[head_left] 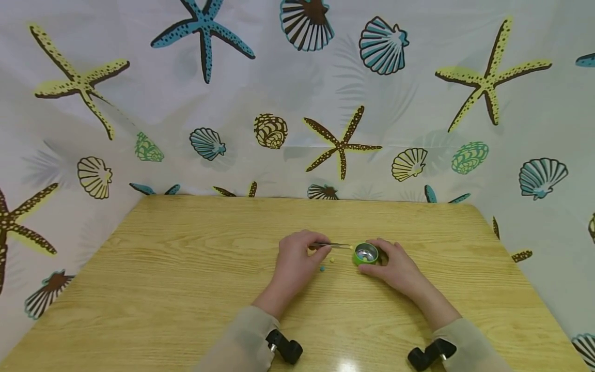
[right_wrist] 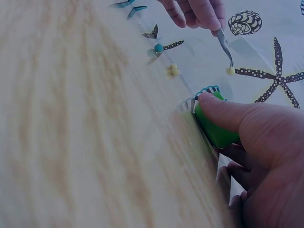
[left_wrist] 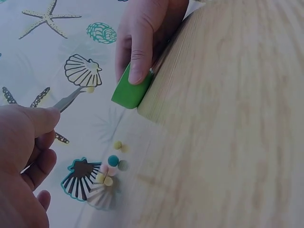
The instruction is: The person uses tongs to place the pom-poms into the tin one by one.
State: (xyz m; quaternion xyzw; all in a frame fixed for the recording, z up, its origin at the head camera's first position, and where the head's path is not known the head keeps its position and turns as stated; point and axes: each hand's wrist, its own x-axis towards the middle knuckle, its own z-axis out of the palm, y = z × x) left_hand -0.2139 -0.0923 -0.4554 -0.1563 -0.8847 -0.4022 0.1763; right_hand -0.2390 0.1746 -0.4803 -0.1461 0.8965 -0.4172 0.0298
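Between thumb and fingers my left hand [head_left: 296, 261] pinches a pair of metal tweezers [head_left: 338, 246], which point right. A tiny yellow ball [left_wrist: 90, 89] is gripped at their tips, close to the left rim of a small green cup [head_left: 357, 258]. The cup has a shiny metal inside, with a yellowish spot at its bottom. My right hand [head_left: 400, 269] holds the cup upright on the table from the right, thumb in front and fingers behind. On the wood below the tweezers lie a teal ball [head_left: 323, 268] and a pale yellow ball [head_left: 332, 260].
The left wrist view shows several loose balls close together, among them a pink ball [left_wrist: 105, 169]. The wooden table [head_left: 186, 258] ends at the back against a white cloth [head_left: 260, 170] printed with shells and starfish. Black wrist mounts [head_left: 290, 350] sit at both sleeves.
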